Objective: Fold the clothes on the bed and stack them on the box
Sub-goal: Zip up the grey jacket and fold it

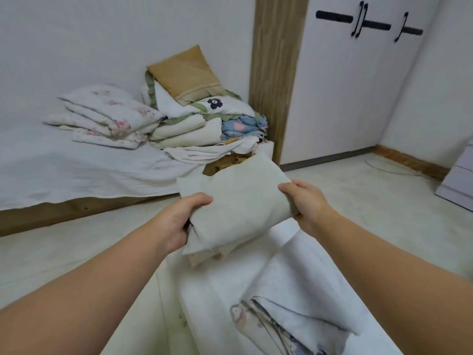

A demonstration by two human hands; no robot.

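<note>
A home bedroom: low bed (76,175), folded bedding (107,116), white wardrobe (358,85).

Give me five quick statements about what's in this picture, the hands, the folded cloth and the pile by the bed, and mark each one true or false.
1. Both hands hold the folded pale cloth. True: the left hand grips its left end and the right hand its right end.
2. The cloth lies flat on the floor. False: it is held up in the air.
3. A tan pillow sits on top of the pile of bedding. True.
4. The floral quilt is on the floor beside the wardrobe. False: it lies folded on the bed.
5. The wardrobe doors stand wide open. False: they look closed.
</note>
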